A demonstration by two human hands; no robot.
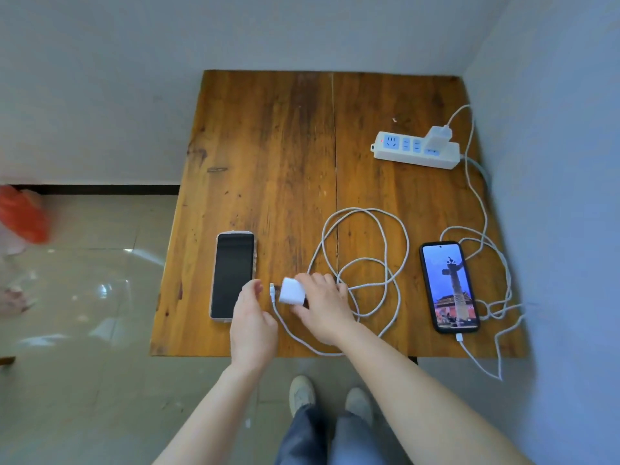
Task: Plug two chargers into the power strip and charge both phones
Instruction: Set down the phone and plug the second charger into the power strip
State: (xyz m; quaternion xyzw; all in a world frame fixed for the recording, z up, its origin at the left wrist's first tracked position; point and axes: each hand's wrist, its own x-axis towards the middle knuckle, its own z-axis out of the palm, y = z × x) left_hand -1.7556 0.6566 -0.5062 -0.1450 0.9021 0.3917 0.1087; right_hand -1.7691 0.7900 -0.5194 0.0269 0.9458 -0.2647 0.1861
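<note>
A white power strip point(416, 151) lies at the table's far right with one white charger point(437, 135) plugged into it. Its cable point(483, 216) runs down to a lit phone in a black case point(449, 286) at the near right. A second phone point(233, 275) with a dark screen lies at the near left. My right hand point(325, 308) grips a loose white charger block point(293, 292) between the phones. The block's coiled cable point(365, 263) spreads behind it, and the free plug end point(272, 290) lies just left of the block. My left hand point(251, 322) hovers beside that plug, fingers apart, holding nothing.
The wooden table point(285, 146) stands in a corner, with a wall behind and one on the right. Glossy tiled floor point(84, 280) lies to the left, with an orange bag point(23, 216) at the far left. My shoes point(330, 397) stand at the table's near edge.
</note>
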